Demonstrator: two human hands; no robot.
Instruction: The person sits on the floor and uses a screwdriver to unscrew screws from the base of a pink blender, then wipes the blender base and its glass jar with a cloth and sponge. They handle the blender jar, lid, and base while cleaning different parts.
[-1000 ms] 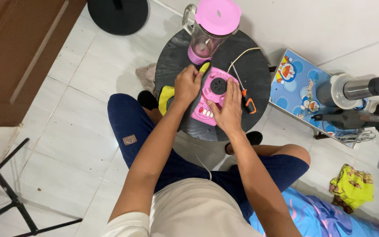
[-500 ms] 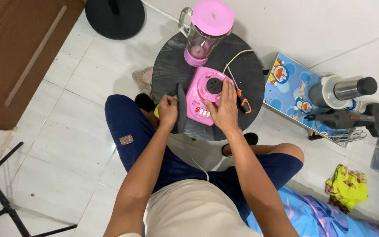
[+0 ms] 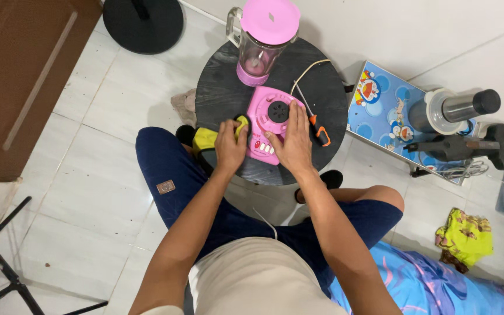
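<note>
The left hand [image 3: 229, 147], which moments ago lay along the pink blender base [image 3: 269, 123] on the round black table [image 3: 223, 93], now apparently presses a yellow cloth [image 3: 241, 123] against its edge, while the right hand [image 3: 292, 144] stays spread flat on top, steadying it.

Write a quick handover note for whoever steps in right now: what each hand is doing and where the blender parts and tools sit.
Left hand presses a yellow cloth against the left edge of the pink blender base.
Right hand lies flat on the base, steadying it.
Base lies on the round black table; blender jar with its pink lid on stands behind it, off the base.
Orange-handled screwdriver lies untouched right of the base.
</note>
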